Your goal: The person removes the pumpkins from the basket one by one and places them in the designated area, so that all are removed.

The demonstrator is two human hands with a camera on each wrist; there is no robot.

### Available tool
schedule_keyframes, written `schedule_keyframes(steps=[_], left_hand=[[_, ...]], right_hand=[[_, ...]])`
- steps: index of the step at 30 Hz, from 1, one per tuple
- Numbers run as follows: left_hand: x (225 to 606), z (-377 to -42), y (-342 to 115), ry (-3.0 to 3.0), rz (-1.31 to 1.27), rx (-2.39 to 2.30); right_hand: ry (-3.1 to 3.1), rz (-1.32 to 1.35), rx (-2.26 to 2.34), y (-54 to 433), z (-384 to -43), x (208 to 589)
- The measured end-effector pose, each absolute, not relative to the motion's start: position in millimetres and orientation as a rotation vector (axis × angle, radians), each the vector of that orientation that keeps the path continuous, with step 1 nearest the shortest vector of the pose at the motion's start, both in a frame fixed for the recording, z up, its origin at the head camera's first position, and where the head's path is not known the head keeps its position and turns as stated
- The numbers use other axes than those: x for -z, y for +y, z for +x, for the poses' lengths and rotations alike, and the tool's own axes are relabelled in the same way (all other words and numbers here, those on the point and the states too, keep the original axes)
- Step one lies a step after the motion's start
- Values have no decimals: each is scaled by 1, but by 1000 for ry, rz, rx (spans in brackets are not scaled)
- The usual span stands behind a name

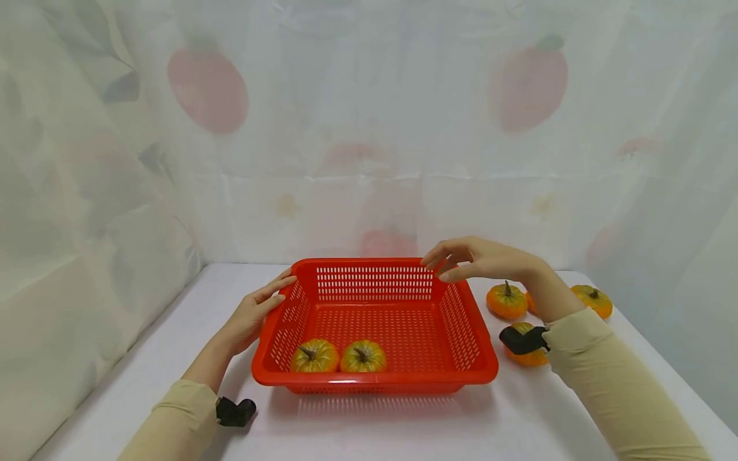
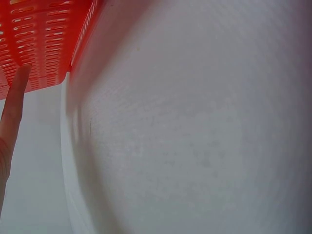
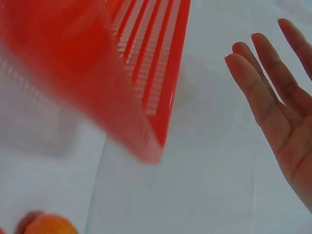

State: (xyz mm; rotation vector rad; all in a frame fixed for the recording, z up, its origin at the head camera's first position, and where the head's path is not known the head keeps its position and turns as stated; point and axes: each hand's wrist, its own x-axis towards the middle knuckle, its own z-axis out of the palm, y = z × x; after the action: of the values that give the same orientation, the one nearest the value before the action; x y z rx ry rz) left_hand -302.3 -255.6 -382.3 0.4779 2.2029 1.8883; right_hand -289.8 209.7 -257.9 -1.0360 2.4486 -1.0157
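A red plastic basket (image 1: pixel 375 378) with slotted walls stands on the table. Two small yellow-green pumpkins lie along its near side: one in the left corner (image 1: pixel 314 356), the other pumpkin (image 1: pixel 363 356) right beside it. My left hand (image 1: pixel 254 317) rests against the basket's left rim with extended fingers; in the left wrist view a straight finger (image 2: pixel 14 105) lies along the slotted outer wall. Over the back right corner hovers my right hand (image 1: pixel 481 259), fingers loosely bent and holding nothing. The right wrist view shows its spread fingers (image 3: pixel 248 78) beside the basket (image 3: pixel 168 92).
Several orange pumpkins lie right of the basket: one near its wall (image 1: pixel 507 301), another pumpkin (image 1: pixel 594 301) farther right, and a third pumpkin (image 1: pixel 527 355) partly behind the black wrist device (image 1: pixel 524 339). A printed curtain (image 1: pixel 369 211) hangs behind the white table (image 1: pixel 380 429).
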Motion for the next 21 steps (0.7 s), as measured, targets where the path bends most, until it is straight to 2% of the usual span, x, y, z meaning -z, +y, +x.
schedule_keyframes(steps=[21], left_hand=[[384, -304, -252, 2203, 470, -1896]], right_hand=[[2206, -1172, 1017, 129, -295, 267]])
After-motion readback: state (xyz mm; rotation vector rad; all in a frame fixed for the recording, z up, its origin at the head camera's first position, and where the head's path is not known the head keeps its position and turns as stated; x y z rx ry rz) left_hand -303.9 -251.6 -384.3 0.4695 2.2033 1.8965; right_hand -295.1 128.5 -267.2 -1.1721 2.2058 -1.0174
